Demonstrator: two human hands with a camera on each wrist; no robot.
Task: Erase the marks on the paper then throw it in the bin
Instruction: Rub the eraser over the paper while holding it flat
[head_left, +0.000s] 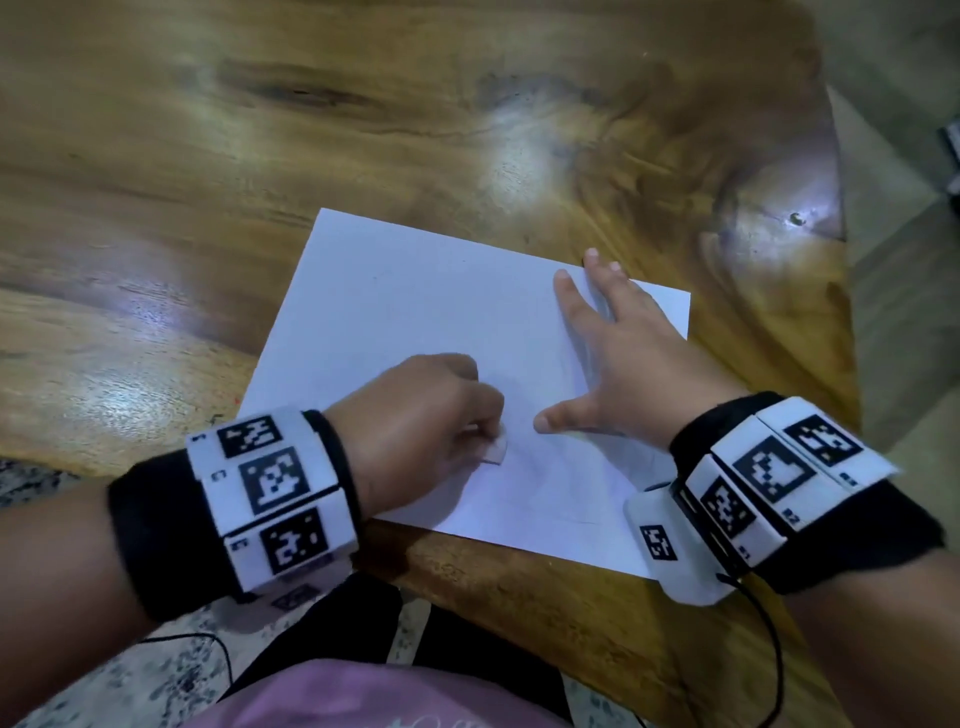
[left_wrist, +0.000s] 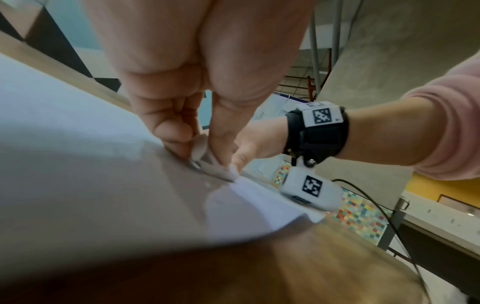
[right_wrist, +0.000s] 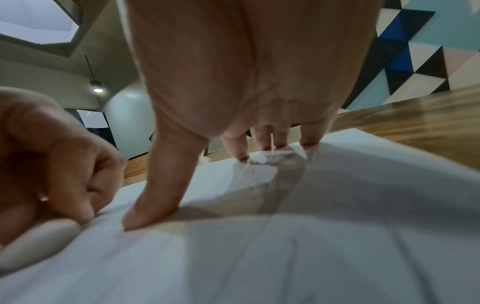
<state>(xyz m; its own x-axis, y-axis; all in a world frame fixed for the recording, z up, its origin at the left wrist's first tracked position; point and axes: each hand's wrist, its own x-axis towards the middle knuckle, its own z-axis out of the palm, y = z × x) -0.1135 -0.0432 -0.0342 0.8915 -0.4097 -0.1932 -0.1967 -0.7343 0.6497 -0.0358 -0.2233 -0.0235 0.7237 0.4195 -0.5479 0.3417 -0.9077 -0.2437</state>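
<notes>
White paper (head_left: 415, 312), thin and limp, likely to slide or crease, lies at the near edge of the wooden table (head_left: 260, 130), pinned by the spread, flat right hand (head_left: 618, 358) while the left hand (head_left: 415, 421) pinches a small eraser (head_left: 496, 448) against it.

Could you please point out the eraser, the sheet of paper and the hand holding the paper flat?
eraser (head_left: 494, 450): head view, on its white end showing below the left hand's fingers.
paper (head_left: 415, 296): head view, on its bare upper area.
right hand (head_left: 623, 358): head view, on the back of the hand.
</notes>
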